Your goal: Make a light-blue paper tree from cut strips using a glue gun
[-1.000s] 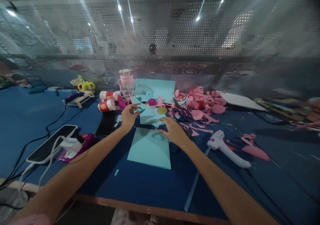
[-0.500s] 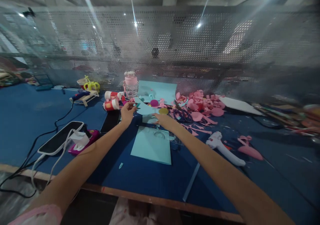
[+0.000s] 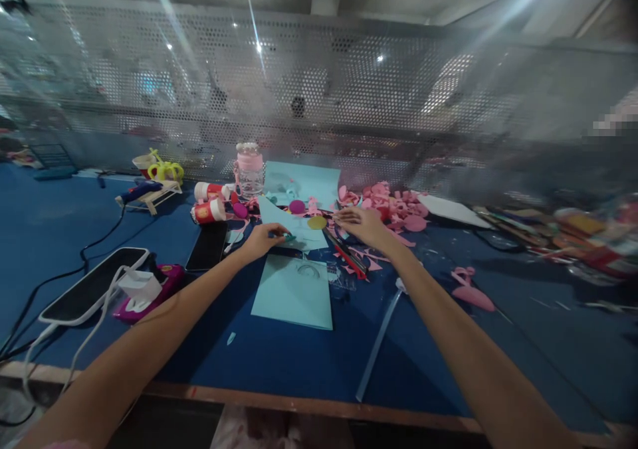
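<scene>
My left hand (image 3: 265, 241) pinches a small teal piece (image 3: 290, 237) between thumb and fingertips. Beneath it lies a cut light-blue sheet (image 3: 312, 238), with a folded light-blue sheet (image 3: 294, 296) closer to me. My right hand (image 3: 363, 227) reaches over the left side of the pink scrap pile (image 3: 393, 203), its fingers stretched out and apart from the blue sheet. Just below that hand lies a red and black tool (image 3: 353, 258), its kind unclear. A yellow disc (image 3: 317, 222) and a magenta disc (image 3: 298, 206) sit between the hands.
Left are a black phone (image 3: 207, 246), a white-edged device (image 3: 94, 286) on cables and a purple power block (image 3: 169, 277). A pink-lidded bottle (image 3: 249, 170) stands behind. On the right lie a pink cut-out (image 3: 473, 296) and a translucent stick (image 3: 379, 343) partly under my forearm.
My right hand has let go of the light-blue sheet and moved right to the scraps. My left hand has come lower with the teal piece. The view has turned slightly right.
</scene>
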Tool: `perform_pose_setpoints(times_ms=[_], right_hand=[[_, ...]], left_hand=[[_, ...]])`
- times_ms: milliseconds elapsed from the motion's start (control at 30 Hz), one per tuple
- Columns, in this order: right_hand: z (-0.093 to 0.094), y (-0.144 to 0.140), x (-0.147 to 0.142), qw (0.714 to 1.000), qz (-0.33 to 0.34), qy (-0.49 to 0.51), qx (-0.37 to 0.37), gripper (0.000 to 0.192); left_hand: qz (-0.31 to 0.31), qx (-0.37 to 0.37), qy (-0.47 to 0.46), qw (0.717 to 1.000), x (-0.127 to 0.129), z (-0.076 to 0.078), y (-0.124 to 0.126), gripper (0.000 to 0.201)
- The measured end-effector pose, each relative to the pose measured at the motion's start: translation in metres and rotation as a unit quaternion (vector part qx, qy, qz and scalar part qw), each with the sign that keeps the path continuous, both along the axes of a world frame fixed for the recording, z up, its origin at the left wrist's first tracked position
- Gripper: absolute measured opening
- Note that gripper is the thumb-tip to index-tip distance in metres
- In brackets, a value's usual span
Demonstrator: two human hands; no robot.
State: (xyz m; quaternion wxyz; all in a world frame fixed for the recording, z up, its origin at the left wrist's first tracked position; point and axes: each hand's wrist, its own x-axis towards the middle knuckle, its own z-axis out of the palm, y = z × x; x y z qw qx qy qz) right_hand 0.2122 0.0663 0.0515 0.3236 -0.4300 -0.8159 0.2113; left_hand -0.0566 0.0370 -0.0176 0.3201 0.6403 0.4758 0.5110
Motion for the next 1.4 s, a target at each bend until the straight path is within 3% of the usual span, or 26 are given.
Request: perform_pose_setpoints(times_ms=[133, 233, 333, 433, 533, 667, 800, 900, 1000, 1100, 1267, 1400], right_hand=[[0.001, -0.017, 0.003, 1.000, -0.001, -0.007, -0.007, 0.030], [-0.008, -0.032, -0.010, 0.996, -0.017, -0.086, -0.005, 0.035], [-0.022, -0.044, -0.030, 0.985, 0.018, -0.170, -0.006, 0.043], [-0.037, -0.052, -0.047, 0.975, 0.050, -0.215, -0.006, 0.047], [-0.043, -0.053, -0.057, 0.971, 0.037, -0.236, 0.001, 0.048], [-0.040, -0.047, -0.065, 0.970, 0.002, -0.241, 0.014, 0.052], [-0.038, -0.038, -0.079, 0.972, -0.069, -0.219, 0.046, 0.075], [-0.044, -0.029, -0.089, 0.976, -0.108, -0.183, 0.047, 0.066], [-0.049, -0.018, -0.092, 0.981, -0.116, -0.147, 0.049, 0.036], [-0.051, -0.008, -0.088, 0.986, -0.110, -0.113, 0.054, 0.019], [-0.045, 0.009, -0.072, 0.988, -0.133, -0.043, 0.062, 0.025], [-0.030, 0.022, -0.051, 0.987, -0.140, 0.003, 0.075, 0.024]], left_hand=[[0.080, -0.001, -0.017, 0.997, -0.006, -0.002, 0.007, 0.007], [0.160, -0.021, -0.049, 0.986, -0.015, -0.003, 0.015, 0.008], [0.178, -0.056, -0.082, 0.979, -0.017, -0.003, 0.020, 0.012], [0.144, -0.091, -0.112, 0.979, -0.010, 0.000, 0.021, 0.013], [0.080, -0.123, -0.129, 0.981, -0.003, 0.010, 0.021, 0.016], [-0.002, -0.148, -0.131, 0.980, 0.005, 0.031, 0.025, 0.021], [-0.061, -0.132, -0.110, 0.983, 0.017, 0.053, 0.032, 0.023], [-0.091, -0.103, -0.065, 0.988, 0.027, 0.065, 0.036, 0.022], [-0.092, -0.064, 0.001, 0.994, 0.029, 0.073, 0.037, 0.021], [-0.050, -0.016, 0.083, 0.995, 0.020, 0.077, 0.038, 0.023], [0.023, 0.046, 0.201, 0.978, 0.004, 0.066, 0.022, 0.021], [-0.005, 0.063, 0.264, 0.962, 0.016, 0.052, -0.024, 0.012]])
